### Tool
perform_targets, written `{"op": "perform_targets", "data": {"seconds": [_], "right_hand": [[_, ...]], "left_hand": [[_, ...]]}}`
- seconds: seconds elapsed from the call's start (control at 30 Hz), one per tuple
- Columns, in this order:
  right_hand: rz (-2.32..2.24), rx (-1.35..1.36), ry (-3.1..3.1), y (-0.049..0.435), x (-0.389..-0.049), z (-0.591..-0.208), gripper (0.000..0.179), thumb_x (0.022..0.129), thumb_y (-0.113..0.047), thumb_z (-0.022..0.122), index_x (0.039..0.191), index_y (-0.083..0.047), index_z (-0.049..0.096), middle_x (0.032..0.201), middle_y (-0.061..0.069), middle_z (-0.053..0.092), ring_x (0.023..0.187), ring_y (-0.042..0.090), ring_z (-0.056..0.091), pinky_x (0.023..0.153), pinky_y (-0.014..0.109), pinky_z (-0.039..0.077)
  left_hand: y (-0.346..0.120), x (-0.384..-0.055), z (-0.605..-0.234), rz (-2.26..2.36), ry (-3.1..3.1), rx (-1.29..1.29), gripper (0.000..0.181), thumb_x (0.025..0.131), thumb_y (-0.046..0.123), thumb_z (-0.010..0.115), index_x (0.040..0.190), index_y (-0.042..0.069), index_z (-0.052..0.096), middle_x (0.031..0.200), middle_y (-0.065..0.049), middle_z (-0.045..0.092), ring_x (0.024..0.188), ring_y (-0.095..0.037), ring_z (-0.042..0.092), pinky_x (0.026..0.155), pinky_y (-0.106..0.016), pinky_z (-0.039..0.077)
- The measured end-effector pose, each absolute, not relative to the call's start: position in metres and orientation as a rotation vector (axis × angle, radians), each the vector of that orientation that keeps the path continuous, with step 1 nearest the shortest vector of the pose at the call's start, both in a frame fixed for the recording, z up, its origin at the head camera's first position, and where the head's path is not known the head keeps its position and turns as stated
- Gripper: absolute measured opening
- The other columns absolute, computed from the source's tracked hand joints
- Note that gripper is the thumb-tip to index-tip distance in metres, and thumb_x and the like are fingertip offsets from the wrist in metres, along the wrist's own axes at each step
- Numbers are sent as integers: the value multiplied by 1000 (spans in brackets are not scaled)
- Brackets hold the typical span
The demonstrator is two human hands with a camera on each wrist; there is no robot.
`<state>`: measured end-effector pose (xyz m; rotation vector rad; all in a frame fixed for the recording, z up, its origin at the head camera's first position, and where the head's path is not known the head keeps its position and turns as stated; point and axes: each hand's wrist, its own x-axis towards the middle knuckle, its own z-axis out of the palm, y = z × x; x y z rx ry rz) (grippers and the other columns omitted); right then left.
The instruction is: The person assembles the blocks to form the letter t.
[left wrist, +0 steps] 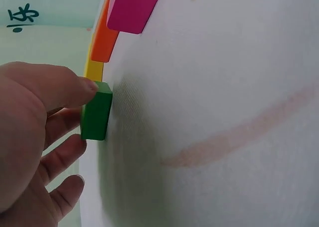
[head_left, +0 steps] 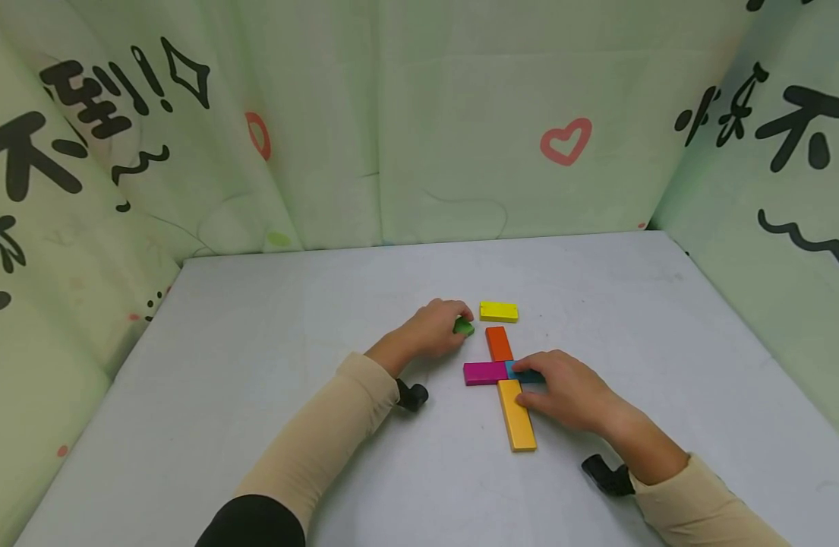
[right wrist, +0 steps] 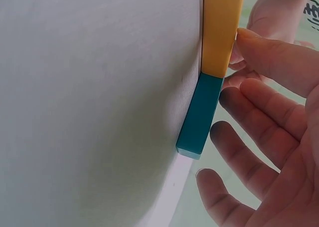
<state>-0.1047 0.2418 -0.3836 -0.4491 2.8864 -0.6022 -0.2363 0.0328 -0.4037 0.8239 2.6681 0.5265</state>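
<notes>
My left hand (head_left: pixel 434 330) pinches a small green block (left wrist: pixel 96 116) between thumb and fingers, up by the far end of the other blocks. My right hand (head_left: pixel 571 392) rests at the middle of a cross-like group, its fingertips on a blue block (right wrist: pixel 200 113) and its thumb at the side of an amber block (head_left: pixel 518 422). Against the blue one lies a magenta block (head_left: pixel 484 373), pointing left. An orange-red block (head_left: pixel 499 344) stretches away from where they join, while the longer amber one runs toward me. Part of the blue block is hidden under my right fingers in the head view.
Beyond the orange-red piece a yellow block (head_left: pixel 499 312) lies separate on the white table (head_left: pixel 289 365). Pale green curtains (head_left: pixel 453 137) with printed writing and hearts hang round the back and sides. Black wrist cameras (head_left: pixel 412 396) are strapped to both wrists.
</notes>
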Motion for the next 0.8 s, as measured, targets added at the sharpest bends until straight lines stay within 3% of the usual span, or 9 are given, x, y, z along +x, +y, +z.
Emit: {"op": "perform_targets", "data": {"seconds": [0.3,0.8], "right_hand": [[-604,-445,2881,242,-105,-383,43,87,-23,79,122,-3,68,119,12,65,112,35,57,96,53,48],[-613,-461,2877,243,-105,-383,42,87,-23,78,123,-2,67,120,12,66,113,36,57,97,54,46]], "left_hand": [[36,-230,-401,458,2686,955,37,97,30,66,132,19,63,133,3,60,133,-23,39,104,-41,35],[43,-214,-401,420,2562,1157,45,93,42,70,132,23,61,126,12,60,134,-19,35,104,-43,27]]}}
